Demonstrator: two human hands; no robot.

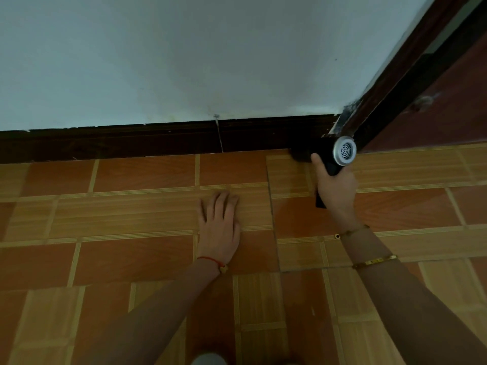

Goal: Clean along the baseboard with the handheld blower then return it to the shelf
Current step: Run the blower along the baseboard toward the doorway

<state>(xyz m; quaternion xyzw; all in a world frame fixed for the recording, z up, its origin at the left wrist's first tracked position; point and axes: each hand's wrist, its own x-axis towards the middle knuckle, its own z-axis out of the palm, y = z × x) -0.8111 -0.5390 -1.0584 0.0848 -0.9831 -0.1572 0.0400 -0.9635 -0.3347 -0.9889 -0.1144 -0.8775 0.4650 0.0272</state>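
Gripping blower (332, 154) in right hand (336, 192), fingers curled; left hand (220, 225) lying flat, fingers together; risking knocking nozzle against baseboard (158, 142) just beyond fingertips.

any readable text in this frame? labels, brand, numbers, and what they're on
None readable.
Handheld blower, held in the right hand: no label or brand shows on its black body or silver grille end.
Gold bracelet on the right wrist: small marks, too blurred to read.
Baseboard, wall and floor tiles: no writing.
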